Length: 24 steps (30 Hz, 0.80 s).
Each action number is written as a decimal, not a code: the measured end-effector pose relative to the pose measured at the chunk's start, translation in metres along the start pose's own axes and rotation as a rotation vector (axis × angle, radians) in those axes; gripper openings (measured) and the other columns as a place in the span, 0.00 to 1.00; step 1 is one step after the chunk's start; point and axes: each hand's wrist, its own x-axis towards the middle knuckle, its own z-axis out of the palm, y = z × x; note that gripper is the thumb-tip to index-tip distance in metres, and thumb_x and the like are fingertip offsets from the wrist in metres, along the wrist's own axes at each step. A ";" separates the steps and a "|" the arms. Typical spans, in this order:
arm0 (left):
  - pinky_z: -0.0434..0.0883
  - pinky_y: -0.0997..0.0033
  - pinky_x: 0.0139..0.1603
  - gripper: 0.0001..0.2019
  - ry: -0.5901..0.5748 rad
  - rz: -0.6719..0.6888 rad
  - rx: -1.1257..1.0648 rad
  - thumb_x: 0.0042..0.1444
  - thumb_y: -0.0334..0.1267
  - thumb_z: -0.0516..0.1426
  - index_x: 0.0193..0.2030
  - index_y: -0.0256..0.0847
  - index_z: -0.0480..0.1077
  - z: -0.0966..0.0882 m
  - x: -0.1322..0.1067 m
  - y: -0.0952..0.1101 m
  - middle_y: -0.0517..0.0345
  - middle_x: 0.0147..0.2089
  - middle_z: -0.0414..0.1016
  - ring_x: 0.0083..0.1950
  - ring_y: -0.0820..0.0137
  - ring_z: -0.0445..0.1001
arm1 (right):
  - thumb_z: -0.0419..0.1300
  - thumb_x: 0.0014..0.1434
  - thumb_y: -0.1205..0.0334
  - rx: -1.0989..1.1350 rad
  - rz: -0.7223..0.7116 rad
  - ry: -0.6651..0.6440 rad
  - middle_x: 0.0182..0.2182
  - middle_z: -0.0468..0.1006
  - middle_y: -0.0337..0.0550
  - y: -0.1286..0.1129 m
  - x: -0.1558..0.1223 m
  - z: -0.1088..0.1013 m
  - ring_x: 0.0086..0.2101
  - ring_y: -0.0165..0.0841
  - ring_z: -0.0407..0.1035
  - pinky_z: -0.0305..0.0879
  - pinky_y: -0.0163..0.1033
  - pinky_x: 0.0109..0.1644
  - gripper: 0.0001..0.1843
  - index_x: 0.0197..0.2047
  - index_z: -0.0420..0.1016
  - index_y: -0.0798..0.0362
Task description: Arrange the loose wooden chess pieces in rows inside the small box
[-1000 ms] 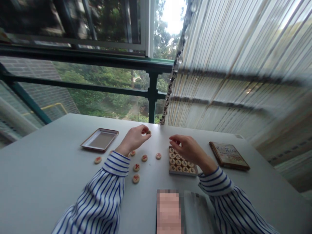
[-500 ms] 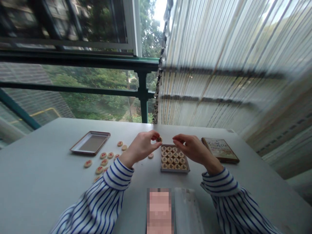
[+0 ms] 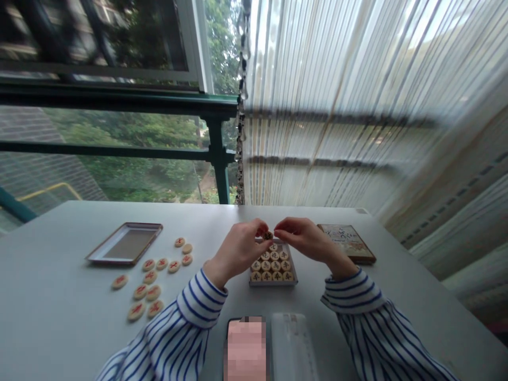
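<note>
My left hand (image 3: 240, 246) pinches a round wooden Chinese chess piece (image 3: 268, 236) between thumb and fingers, its face dark with a marking. It is held over the back of a shallow box (image 3: 273, 283) where black-marked chess pieces (image 3: 277, 265) lie in rows. My right hand (image 3: 305, 238) is beside it, thumb and fingertips drawn together close to the piece's right edge; no piece shows between them. The left fingers cover the box's back left corner. Several loose red-marked chess pieces (image 3: 150, 277) lie scattered left of my left hand.
An open shallow tray (image 3: 130, 261) lies at the left of the white table (image 3: 71, 312). On the right is a printed box lid (image 3: 347, 242). A phone (image 3: 246, 349) and a clear plastic case (image 3: 293, 344) lie at the near edge. A string curtain (image 3: 301, 106) hangs behind.
Both hands have come closer together over the box, the left bringing its piece to the right hand's fingertips. The camera view has shifted to the right.
</note>
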 end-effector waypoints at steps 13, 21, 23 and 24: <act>0.67 0.72 0.34 0.08 0.003 -0.031 -0.106 0.49 0.38 0.57 0.36 0.39 0.67 0.008 -0.001 -0.002 0.58 0.31 0.73 0.33 0.71 0.71 | 0.59 0.50 0.56 0.259 0.065 -0.059 0.28 0.75 0.43 -0.002 0.002 0.004 0.30 0.28 0.68 0.65 0.36 0.35 0.13 0.33 0.72 0.59; 0.69 0.70 0.37 0.11 -0.063 -0.101 -0.225 0.48 0.40 0.58 0.37 0.38 0.69 0.002 -0.001 -0.003 0.56 0.33 0.74 0.35 0.70 0.72 | 0.59 0.51 0.57 0.179 0.034 -0.051 0.28 0.76 0.44 0.001 0.002 0.003 0.30 0.29 0.69 0.66 0.37 0.35 0.13 0.34 0.74 0.58; 0.69 0.70 0.38 0.10 -0.085 -0.114 -0.273 0.49 0.41 0.57 0.37 0.38 0.70 0.000 0.001 -0.005 0.55 0.34 0.75 0.36 0.70 0.73 | 0.58 0.51 0.57 0.157 0.015 -0.060 0.29 0.76 0.44 0.002 0.001 0.002 0.31 0.29 0.69 0.66 0.37 0.36 0.12 0.35 0.74 0.58; 0.69 0.70 0.39 0.10 -0.091 -0.119 -0.291 0.50 0.41 0.56 0.37 0.38 0.70 -0.001 0.002 -0.006 0.54 0.34 0.75 0.36 0.70 0.73 | 0.58 0.52 0.58 0.147 0.008 -0.066 0.30 0.76 0.44 0.002 0.001 0.002 0.31 0.29 0.69 0.66 0.37 0.37 0.12 0.35 0.74 0.58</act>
